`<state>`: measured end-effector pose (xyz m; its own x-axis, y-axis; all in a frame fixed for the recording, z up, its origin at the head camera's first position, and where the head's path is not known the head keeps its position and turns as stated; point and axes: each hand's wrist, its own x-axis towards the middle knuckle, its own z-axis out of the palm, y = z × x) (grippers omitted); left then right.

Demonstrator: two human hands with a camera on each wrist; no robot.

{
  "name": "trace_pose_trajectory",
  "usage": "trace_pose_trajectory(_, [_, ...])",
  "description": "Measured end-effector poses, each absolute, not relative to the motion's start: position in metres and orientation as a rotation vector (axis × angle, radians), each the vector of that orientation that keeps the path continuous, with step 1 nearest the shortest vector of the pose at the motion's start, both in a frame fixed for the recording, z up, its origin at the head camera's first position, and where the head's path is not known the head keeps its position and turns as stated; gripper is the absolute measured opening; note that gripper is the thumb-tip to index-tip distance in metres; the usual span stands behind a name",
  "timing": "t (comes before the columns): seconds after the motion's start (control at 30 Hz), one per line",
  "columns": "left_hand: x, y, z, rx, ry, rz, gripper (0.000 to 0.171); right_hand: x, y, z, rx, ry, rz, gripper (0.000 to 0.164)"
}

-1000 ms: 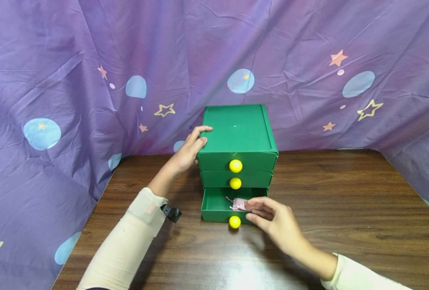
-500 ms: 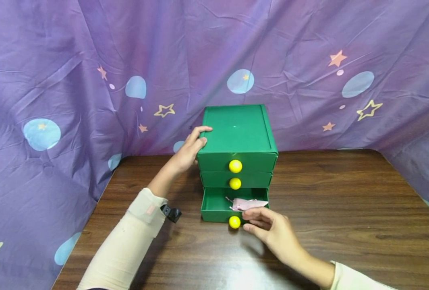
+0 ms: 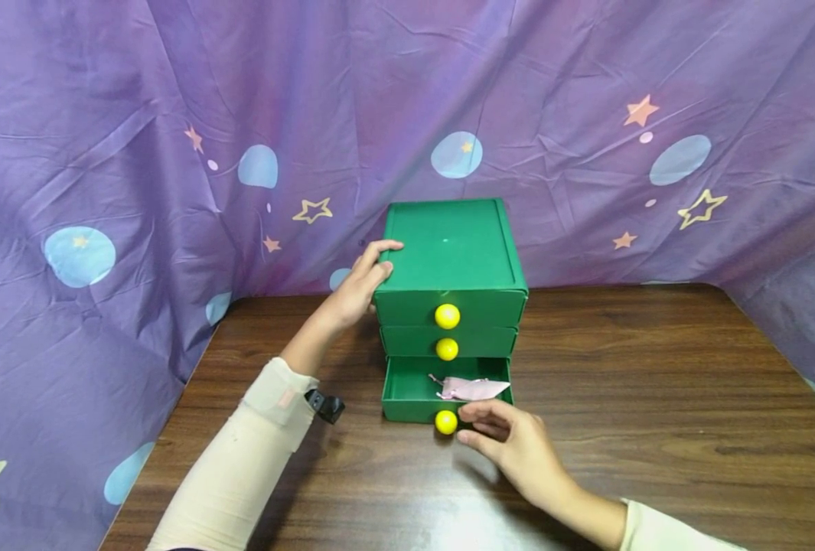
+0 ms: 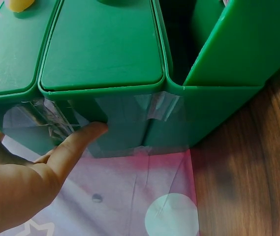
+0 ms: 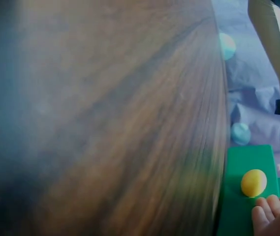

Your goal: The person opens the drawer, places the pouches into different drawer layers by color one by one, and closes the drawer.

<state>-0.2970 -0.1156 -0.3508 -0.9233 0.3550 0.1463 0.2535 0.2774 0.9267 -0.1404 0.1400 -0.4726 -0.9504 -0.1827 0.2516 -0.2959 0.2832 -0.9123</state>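
A green cabinet [image 3: 448, 245] of three stacked drawers stands on the table, each with a yellow ball knob. Its bottom drawer [image 3: 407, 411] is pulled out. Inside lies a small pink drawstring pouch [image 3: 471, 389]. My left hand [image 3: 352, 295] rests against the cabinet's left side, fingertips over the top edge; in the left wrist view its thumb [image 4: 83, 140] lies along the side wall. My right hand [image 3: 520, 451] is beside the bottom knob [image 3: 445, 422], fingers loosely bent, thumb apart, holding nothing. In the right wrist view its fingers [image 5: 272, 204] are just beside the yellow knob [image 5: 254, 183].
The cabinet stands on a brown wood-grain table [image 3: 655, 398]. Behind it hangs a purple curtain [image 3: 552, 76] with stars and planets. A small black camera [image 3: 326, 405] is strapped to the left wrist. Clear tape [image 4: 163, 105] runs along the cabinet's side.
My right hand has drawn back from over the pouch, down and left to beside the bottom knob, so more of the pouch shows. The left hand has stayed in place.
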Motion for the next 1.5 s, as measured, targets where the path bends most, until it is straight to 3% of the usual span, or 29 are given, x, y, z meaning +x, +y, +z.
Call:
trace_pose_trajectory(1.1, [-0.297,-0.116,-0.351,0.604,2.479,1.684,0.047,-0.146,0.132,-0.477,0.475,-2.548,1.419,0.025])
trace_pose_trajectory(1.5, [-0.296,-0.116,-0.35,0.586,2.421,1.744,0.047,-0.15,0.13,-0.478,0.763,-2.4,0.883,0.027])
